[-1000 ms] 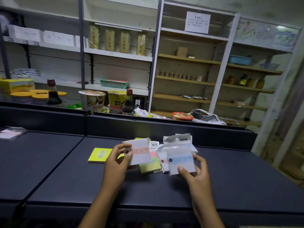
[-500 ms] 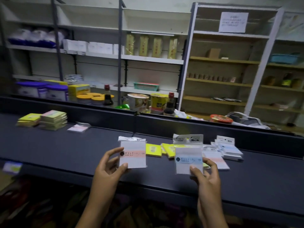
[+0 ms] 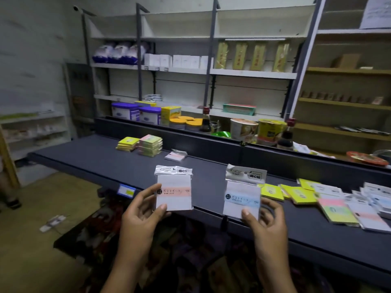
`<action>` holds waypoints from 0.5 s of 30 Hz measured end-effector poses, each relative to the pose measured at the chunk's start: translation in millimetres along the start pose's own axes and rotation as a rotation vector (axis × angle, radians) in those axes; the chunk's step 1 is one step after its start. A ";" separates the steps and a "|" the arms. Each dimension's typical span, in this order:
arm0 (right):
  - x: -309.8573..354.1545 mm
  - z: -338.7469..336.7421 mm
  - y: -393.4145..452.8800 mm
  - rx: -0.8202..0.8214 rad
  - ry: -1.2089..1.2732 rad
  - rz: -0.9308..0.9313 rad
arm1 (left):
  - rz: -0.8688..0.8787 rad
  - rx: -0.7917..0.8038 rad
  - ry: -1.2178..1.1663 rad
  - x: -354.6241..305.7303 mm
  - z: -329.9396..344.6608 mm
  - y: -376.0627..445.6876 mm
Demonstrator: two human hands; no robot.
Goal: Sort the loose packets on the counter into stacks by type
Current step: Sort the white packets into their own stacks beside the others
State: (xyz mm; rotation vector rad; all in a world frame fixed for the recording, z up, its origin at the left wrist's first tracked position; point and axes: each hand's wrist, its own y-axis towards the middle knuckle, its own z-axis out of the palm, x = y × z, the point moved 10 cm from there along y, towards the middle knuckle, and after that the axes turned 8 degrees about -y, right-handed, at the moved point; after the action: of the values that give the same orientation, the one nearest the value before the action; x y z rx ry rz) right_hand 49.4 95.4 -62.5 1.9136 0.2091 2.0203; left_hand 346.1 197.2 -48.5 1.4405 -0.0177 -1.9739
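Observation:
My left hand [image 3: 140,216] grips a white packet with a pink band [image 3: 174,190], upright above the counter's front edge. My right hand [image 3: 264,223] grips a white packet with a blue band [image 3: 243,197] beside it. Further back on the dark counter [image 3: 95,153] stand a stack of yellow packets [image 3: 127,143] and a taller pink-and-green stack [image 3: 150,145], with a single pink-band packet [image 3: 176,155] to their right. Loose packets lie mixed at the right: yellow ones [image 3: 273,192], pink-and-green ones [image 3: 336,210] and white ones [image 3: 378,199].
A raised dark ledge [image 3: 211,144] runs along the counter's back, with tubs [image 3: 135,112], cup noodles [image 3: 243,129] and bottles [image 3: 205,123] behind it. Shelving fills the back wall. A price tag [image 3: 126,190] hangs on the counter's front edge. The floor lies open at the left.
The view has swung left, so the sorted stacks now show at the back and the loose pile sits far right. Both hands still hold their packets, now further apart.

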 end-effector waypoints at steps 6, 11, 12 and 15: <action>1.4 38.5 16.8 0.038 0.000 -0.039 | 0.019 -0.037 0.074 -2.5 -26.8 25.6; -9.8 63.4 50.3 0.056 0.011 -0.062 | 0.034 -0.028 0.150 6.0 -24.5 59.8; -13.0 67.3 58.3 0.056 0.024 -0.059 | 0.038 -0.029 0.161 7.6 -21.8 67.7; -19.9 78.3 83.5 0.059 0.029 -0.072 | 0.054 -0.034 0.188 12.6 -13.1 94.7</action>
State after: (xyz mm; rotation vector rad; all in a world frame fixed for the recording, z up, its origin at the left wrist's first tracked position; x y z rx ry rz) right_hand 114.9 0.7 -46.6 1.8842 0.3441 2.0172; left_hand 403.7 122.9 -27.3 1.5811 0.0593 -1.7803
